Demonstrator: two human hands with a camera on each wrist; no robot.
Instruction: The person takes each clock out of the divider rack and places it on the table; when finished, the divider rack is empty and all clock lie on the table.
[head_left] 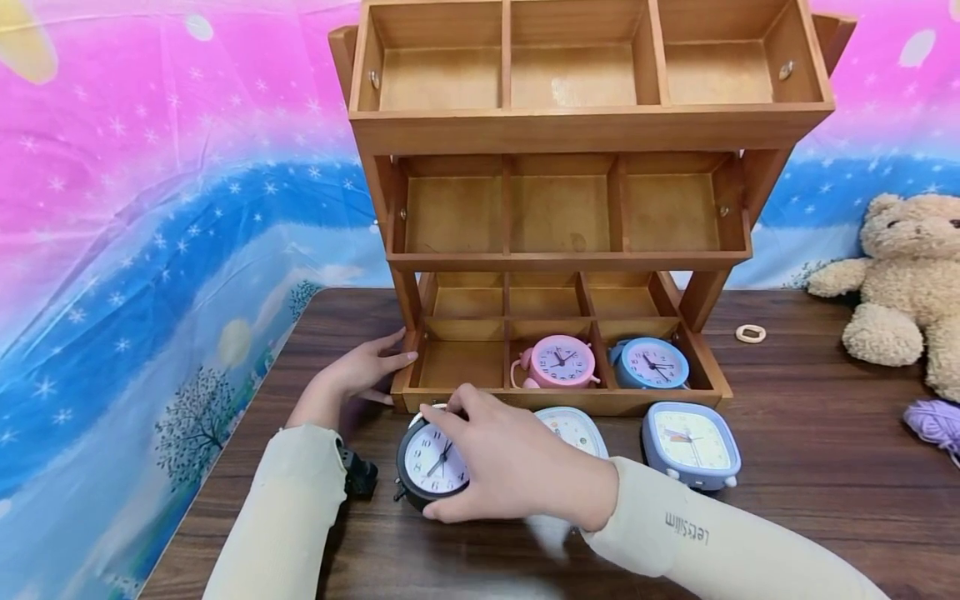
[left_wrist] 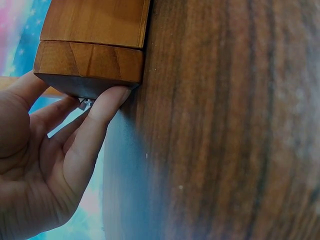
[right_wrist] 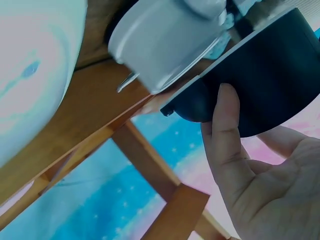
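Observation:
My right hand [head_left: 510, 454] grips a black round alarm clock [head_left: 431, 467] with a white dial, in front of the rack's lower left end. In the right wrist view, the fingers curl along the side of the black case [right_wrist: 270, 75]. A grey-white round body with a metal foot [right_wrist: 165, 45] shows right beside it. My left hand [head_left: 356, 371] rests against the left end of the wooden rack's bottom tier [head_left: 630, 404]; in the left wrist view, thumb and fingertips touch the end block [left_wrist: 90, 62]. A pale round clock [head_left: 573, 429] is partly hidden behind my right hand.
In the bottom tier sit a pink alarm clock [head_left: 562, 362], middle, and a blue one [head_left: 651, 364], right. A lavender square clock [head_left: 692, 444] stands in front. At right are a teddy bear [head_left: 911, 275], purple yarn [head_left: 933, 423] and a small cream ring [head_left: 750, 333].

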